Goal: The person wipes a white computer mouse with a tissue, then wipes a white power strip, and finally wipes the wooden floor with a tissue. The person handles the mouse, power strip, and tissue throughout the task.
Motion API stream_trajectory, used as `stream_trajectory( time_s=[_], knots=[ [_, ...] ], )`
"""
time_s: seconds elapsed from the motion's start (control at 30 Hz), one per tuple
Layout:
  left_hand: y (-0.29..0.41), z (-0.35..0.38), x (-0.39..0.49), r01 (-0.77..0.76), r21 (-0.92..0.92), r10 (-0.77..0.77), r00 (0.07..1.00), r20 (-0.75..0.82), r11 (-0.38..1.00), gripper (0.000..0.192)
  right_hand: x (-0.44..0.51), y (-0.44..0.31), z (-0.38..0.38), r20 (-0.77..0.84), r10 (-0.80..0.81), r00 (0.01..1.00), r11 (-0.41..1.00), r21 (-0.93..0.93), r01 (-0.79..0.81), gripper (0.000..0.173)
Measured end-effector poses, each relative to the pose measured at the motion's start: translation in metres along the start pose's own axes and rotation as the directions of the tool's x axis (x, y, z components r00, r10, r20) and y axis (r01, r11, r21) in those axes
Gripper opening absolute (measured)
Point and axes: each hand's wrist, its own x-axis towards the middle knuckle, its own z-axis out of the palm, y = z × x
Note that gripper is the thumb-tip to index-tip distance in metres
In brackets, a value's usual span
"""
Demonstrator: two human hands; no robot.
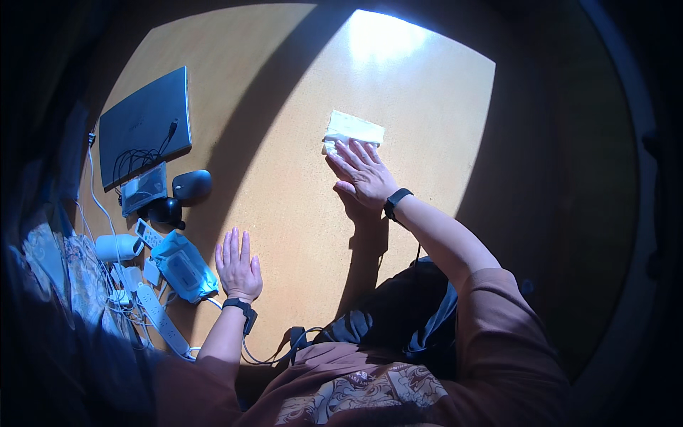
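My right hand (366, 173) lies flat with its fingers spread, fingertips over the near edge of a white wipe or tissue (355, 126). That sheet is spread on the wooden table (299, 187), creased and folded along the side under my fingers. Palm down on the tabletop, my left hand (238, 269) holds nothing and its fingers are slightly apart. Just left of it is a blue soft pack of wipes (184, 268) with a plastic lid. Each wrist wears a black band, and a cable runs from the left one.
At the left lie a closed laptop (147, 120) with a coiled black cable, a clear pouch (144, 188), a computer mouse (192, 184), a remote control (149, 232), a white bottle-like object (118, 247) and a white power strip (163, 320) among tangled cords. Patterned fabric (85, 272) borders them.
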Motion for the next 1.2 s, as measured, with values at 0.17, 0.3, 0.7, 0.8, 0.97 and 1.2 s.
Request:
stream_trajectory(
  time_s=[0.17,0.3,0.7,0.8,0.97,1.2],
  knots=[
    [-0.001,0.002,0.000,-0.003,0.009,0.003,1.000,0.012,1.000,0.072,0.031,0.086,-0.005,-0.159,0.184,0.970,0.983,0.029,-0.181,0.066],
    [-0.003,0.005,0.000,0.002,0.021,-0.002,1.000,0.016,1.000,0.073,0.056,0.161,-0.014,-0.083,0.461,0.884,0.886,0.095,-0.453,0.070],
    [-0.010,0.008,-0.001,-0.019,0.031,0.018,0.999,0.036,0.999,0.075,0.124,0.015,-0.031,0.044,-0.537,0.842,0.825,0.234,0.514,0.076],
    [-0.010,0.009,-0.001,-0.011,0.027,0.010,0.999,0.048,1.000,0.075,0.184,-0.013,-0.030,-0.135,-0.624,0.769,0.771,0.053,0.635,0.074],
    [-0.010,0.009,0.000,-0.015,0.007,0.015,0.999,0.035,1.000,0.075,0.228,0.056,-0.045,-0.246,-0.314,0.917,0.940,0.058,0.337,0.069],
    [-0.009,0.010,-0.002,-0.015,0.002,0.015,0.999,0.040,1.000,0.075,0.096,0.265,-0.062,0.036,0.383,0.923,0.922,0.040,-0.384,0.072]
  ],
)
